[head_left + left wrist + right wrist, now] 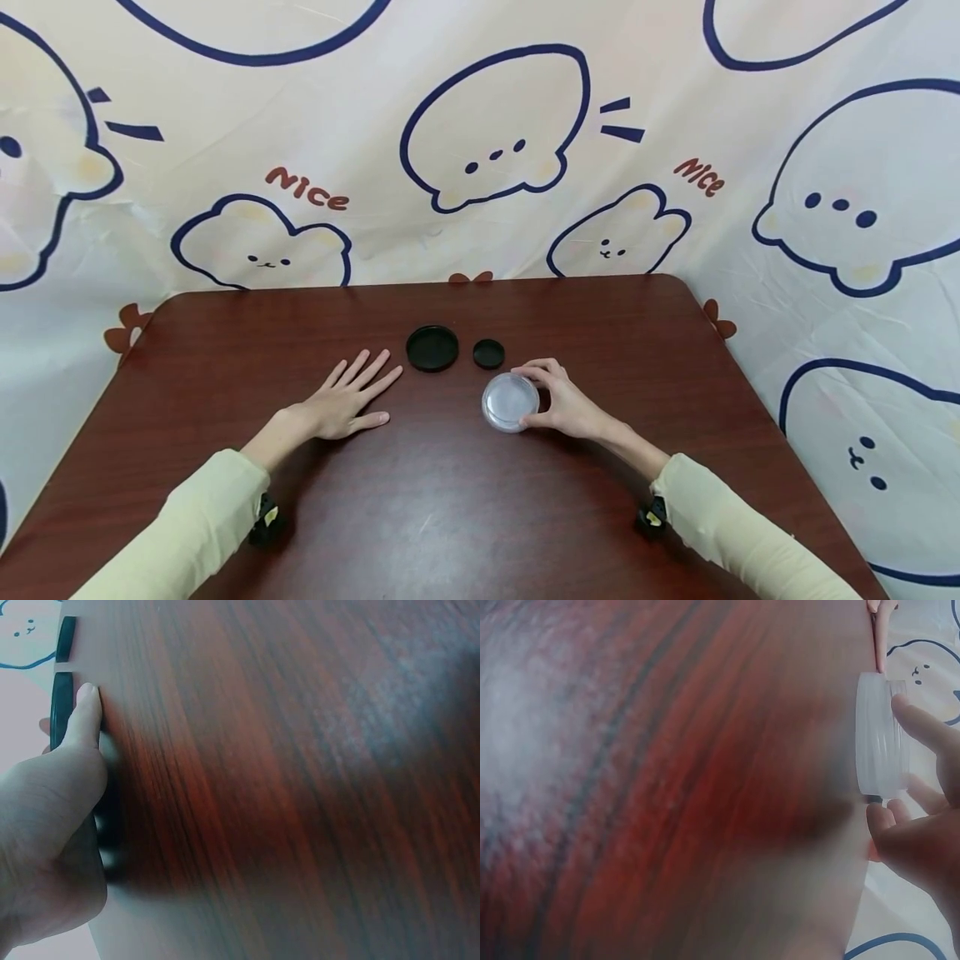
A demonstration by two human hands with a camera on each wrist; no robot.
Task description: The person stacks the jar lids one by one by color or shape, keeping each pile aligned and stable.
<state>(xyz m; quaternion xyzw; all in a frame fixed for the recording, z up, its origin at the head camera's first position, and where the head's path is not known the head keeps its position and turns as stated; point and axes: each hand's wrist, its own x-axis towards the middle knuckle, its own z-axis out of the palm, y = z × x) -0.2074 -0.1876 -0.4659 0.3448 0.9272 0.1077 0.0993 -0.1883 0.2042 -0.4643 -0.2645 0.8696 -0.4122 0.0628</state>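
Observation:
My right hand (566, 404) holds a clear, round, shallow plastic container (510, 402) by its right side, thumb at the near edge and fingers at the far edge. In the right wrist view the container (881, 735) shows side-on as a low, frosted-looking cylinder with a ridged wall. My left hand (341, 404) lies on the table with its fingers spread, holding nothing. Just beyond its fingertips is a large black round lid or shallow dish (432, 348). A smaller black disc (489, 354) lies to the right of that, behind the clear container.
The dark brown wooden table (450, 517) has rounded far corners. A pale cloth with blue cartoon outlines (495, 125) hangs behind it and along both sides. Dark bands or devices sit at both wrists, below the pale sleeves (187, 517).

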